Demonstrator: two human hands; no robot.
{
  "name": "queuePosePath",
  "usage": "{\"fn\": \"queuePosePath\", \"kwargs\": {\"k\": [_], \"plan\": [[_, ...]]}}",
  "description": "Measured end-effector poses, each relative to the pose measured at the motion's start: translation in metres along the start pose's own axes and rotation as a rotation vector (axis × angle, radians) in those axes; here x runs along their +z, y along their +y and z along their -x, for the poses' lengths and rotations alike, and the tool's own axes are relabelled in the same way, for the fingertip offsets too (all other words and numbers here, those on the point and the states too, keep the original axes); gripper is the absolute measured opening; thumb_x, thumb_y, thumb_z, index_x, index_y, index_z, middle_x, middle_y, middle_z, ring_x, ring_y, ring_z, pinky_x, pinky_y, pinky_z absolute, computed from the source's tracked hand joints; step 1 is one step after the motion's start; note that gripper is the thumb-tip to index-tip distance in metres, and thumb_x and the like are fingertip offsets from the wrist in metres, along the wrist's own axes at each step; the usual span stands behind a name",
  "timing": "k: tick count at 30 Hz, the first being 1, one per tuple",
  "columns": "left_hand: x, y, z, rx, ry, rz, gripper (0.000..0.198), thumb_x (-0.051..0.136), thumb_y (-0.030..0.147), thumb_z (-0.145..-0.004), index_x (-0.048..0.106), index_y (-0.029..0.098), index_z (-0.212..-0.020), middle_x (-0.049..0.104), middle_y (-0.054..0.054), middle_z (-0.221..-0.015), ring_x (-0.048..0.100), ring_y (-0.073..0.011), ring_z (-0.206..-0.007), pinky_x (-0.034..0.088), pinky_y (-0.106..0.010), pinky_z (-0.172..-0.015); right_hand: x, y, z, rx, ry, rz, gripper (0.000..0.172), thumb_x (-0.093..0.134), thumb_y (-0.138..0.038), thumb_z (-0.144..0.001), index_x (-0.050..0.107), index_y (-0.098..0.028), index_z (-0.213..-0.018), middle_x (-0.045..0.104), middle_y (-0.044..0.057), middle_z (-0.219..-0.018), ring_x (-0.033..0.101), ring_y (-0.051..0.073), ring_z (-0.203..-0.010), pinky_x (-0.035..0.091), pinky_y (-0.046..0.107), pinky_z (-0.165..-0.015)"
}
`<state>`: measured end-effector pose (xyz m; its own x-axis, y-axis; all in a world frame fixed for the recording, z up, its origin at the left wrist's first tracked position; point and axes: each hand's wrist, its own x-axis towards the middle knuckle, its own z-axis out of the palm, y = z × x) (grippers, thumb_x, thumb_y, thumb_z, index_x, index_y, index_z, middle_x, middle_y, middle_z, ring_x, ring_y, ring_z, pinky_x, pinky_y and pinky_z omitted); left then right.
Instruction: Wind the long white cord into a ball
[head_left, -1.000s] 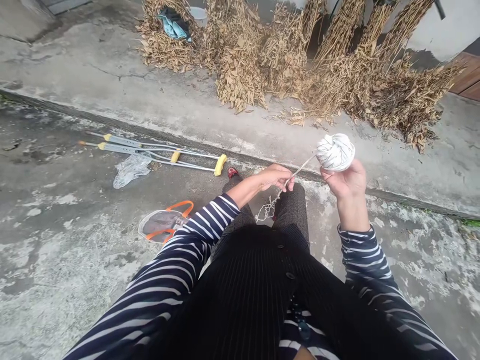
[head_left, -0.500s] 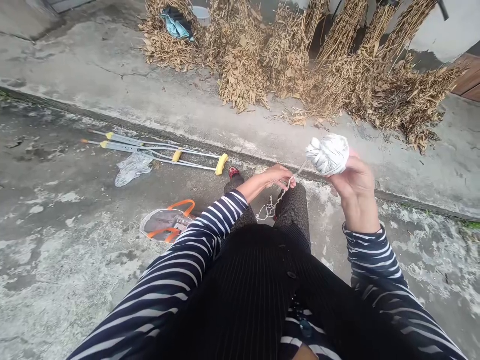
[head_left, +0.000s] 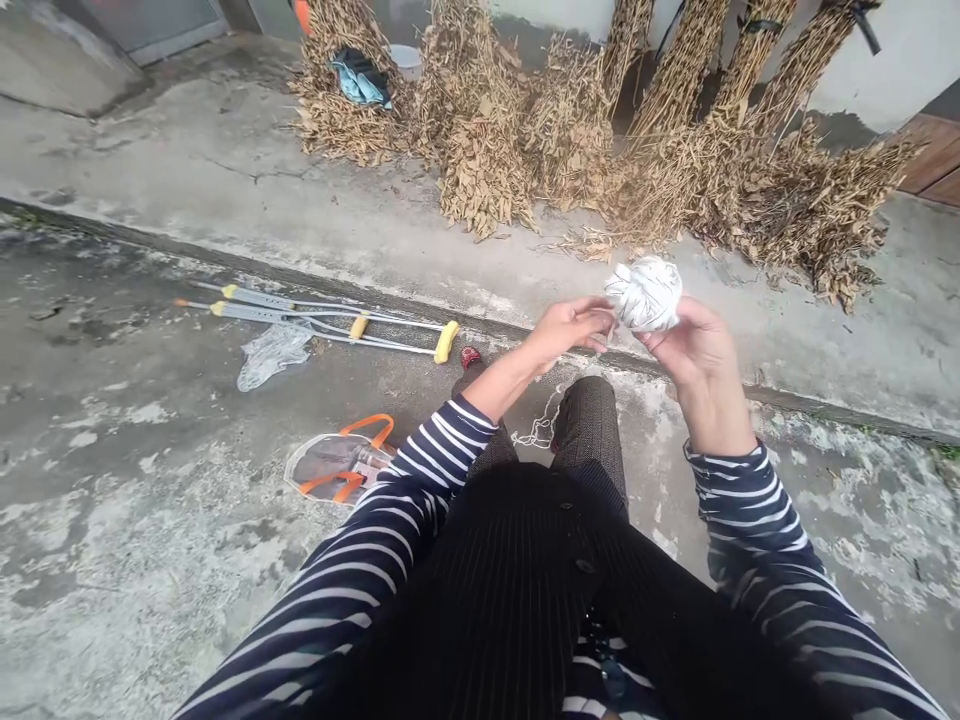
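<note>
A ball of white cord is held up in front of me, with my right hand gripping it from its lower right side. My left hand is at the ball's left edge, its fingers bent and pinched together around the cord where it leaves the ball. The exact grip is partly hidden by the fingers. Below, loose loops of white cord lie on the ground between my legs.
Metal crutches with yellow pads lie to the left by a concrete step, beside a clear plastic bag. A clear bag with orange handles lies nearer. Bundles of dried plants lean along the wall.
My left hand has moved up and right, from a stretch of cord below to the edge of the ball. The ball has shifted slightly left and up in my right hand.
</note>
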<state>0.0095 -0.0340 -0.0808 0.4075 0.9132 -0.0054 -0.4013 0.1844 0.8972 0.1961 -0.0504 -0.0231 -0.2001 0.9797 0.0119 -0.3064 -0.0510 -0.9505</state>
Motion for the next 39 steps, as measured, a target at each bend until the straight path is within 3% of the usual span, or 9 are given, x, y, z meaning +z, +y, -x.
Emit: {"fn": "queuePosePath", "kwargs": {"k": [5, 10, 14, 17, 23, 28, 34, 39], "plan": [[0.017, -0.013, 0.003, -0.061, 0.055, -0.021, 0.018, 0.072, 0.027, -0.090, 0.070, 0.009, -0.089, 0.069, -0.004, -0.072, 0.065, -0.0092, -0.060, 0.046, -0.019, -0.053, -0.003, 0.001, -0.001, 0.022, 0.024, -0.030, 0.034, 0.076, -0.023, -0.064, 0.070, -0.022, -0.098, 0.070, 0.003, -0.092, 0.061, 0.016, -0.073, 0.053, 0.027, -0.052], [0.011, -0.018, 0.017, -0.170, 0.053, -0.008, 0.015, 0.071, 0.023, -0.088, 0.069, 0.008, -0.090, 0.068, -0.003, -0.069, 0.063, -0.0085, -0.056, 0.038, -0.017, -0.044, -0.019, -0.006, -0.005, -0.063, 0.115, -0.041, 0.036, 0.076, -0.023, -0.065, 0.069, -0.023, -0.101, 0.071, 0.004, -0.094, 0.064, 0.019, -0.082, 0.055, 0.029, -0.058], [0.005, -0.026, 0.029, -0.280, 0.063, -0.014, 0.013, 0.069, 0.021, -0.088, 0.068, 0.008, -0.085, 0.069, -0.005, -0.069, 0.065, -0.0100, -0.057, 0.042, -0.018, -0.047, -0.027, -0.008, -0.012, -0.109, 0.116, 0.030, 0.036, 0.076, -0.030, -0.067, 0.068, -0.024, -0.101, 0.071, 0.005, -0.100, 0.064, 0.021, -0.083, 0.055, 0.033, -0.060], [-0.001, -0.033, 0.028, -0.340, 0.052, -0.049, 0.013, 0.069, 0.019, -0.086, 0.067, 0.009, -0.079, 0.070, -0.006, -0.071, 0.066, -0.0105, -0.060, 0.046, -0.019, -0.051, -0.021, -0.006, -0.011, -0.138, 0.081, 0.094, 0.033, 0.076, -0.033, -0.068, 0.068, -0.024, -0.098, 0.070, 0.005, -0.101, 0.063, 0.020, -0.077, 0.054, 0.034, -0.057], [-0.016, -0.028, -0.002, -0.368, 0.075, -0.200, 0.017, 0.064, 0.015, -0.088, 0.070, 0.008, -0.073, 0.073, -0.010, -0.077, 0.069, -0.0120, -0.069, 0.057, -0.023, -0.065, 0.015, -0.009, 0.009, -0.135, 0.039, 0.131, 0.038, 0.083, -0.030, -0.064, 0.069, -0.025, -0.099, 0.072, 0.004, -0.097, 0.068, 0.023, -0.084, 0.058, 0.037, -0.062], [-0.017, -0.031, -0.020, -0.351, -0.030, -0.193, 0.007, 0.071, 0.014, -0.085, 0.071, 0.006, -0.086, 0.074, -0.011, -0.079, 0.071, -0.0152, -0.074, 0.061, -0.031, -0.076, 0.026, -0.015, 0.019, -0.114, 0.004, 0.136, 0.037, 0.082, -0.030, -0.066, 0.070, -0.024, -0.101, 0.072, 0.005, -0.098, 0.069, 0.023, -0.084, 0.058, 0.038, -0.063], [-0.014, -0.058, 0.008, -0.432, -0.177, -0.118, 0.028, 0.075, 0.033, -0.086, 0.068, 0.007, -0.080, 0.072, -0.010, -0.078, 0.070, -0.0140, -0.070, 0.059, -0.031, -0.074, 0.001, -0.023, 0.010, -0.147, 0.063, 0.119, 0.036, 0.080, -0.032, -0.066, 0.070, -0.024, -0.100, 0.069, 0.005, -0.093, 0.066, 0.022, -0.075, 0.057, 0.039, -0.060], [-0.025, -0.070, 0.032, -0.452, -0.089, -0.070, 0.026, 0.075, 0.033, -0.083, 0.065, 0.010, -0.082, 0.070, -0.007, -0.075, 0.068, -0.0137, -0.066, 0.056, -0.026, -0.064, -0.013, -0.021, 0.003, -0.168, 0.095, 0.138, 0.031, 0.080, -0.032, -0.067, 0.071, -0.025, -0.095, 0.069, 0.004, -0.090, 0.064, 0.021, -0.073, 0.056, 0.038, -0.056]]}}
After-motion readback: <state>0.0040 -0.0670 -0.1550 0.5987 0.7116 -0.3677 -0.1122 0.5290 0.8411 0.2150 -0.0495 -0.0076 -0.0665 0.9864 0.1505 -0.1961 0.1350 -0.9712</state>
